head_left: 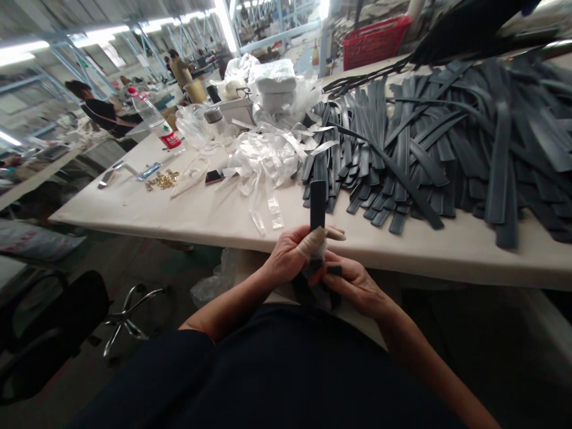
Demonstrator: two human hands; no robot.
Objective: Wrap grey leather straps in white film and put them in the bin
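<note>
A dark strap [317, 205] stands upright before me, its squared end pointing toward the table. My left hand [295, 253] is closed around the strap, with pale coverings on the thumb and a finger. Just below and to the right, my right hand [355, 283] pinches a lower part of the same strap, where a small dark end pokes out by the fingers. Something whitish and a reddish patch show between the hands, too blurred to name. Many similar dark grey straps [402, 155] lie heaped on the table beyond my right hand.
The pale table [214, 223] carries crumpled clear plastic strips [268, 155], small brass-coloured pieces [163, 180], a bottle with a red cap [156, 122] and a jar [215, 124]. A red basket [375, 43] stands behind. A black chair [58, 322] is at lower left. Other people work farther off.
</note>
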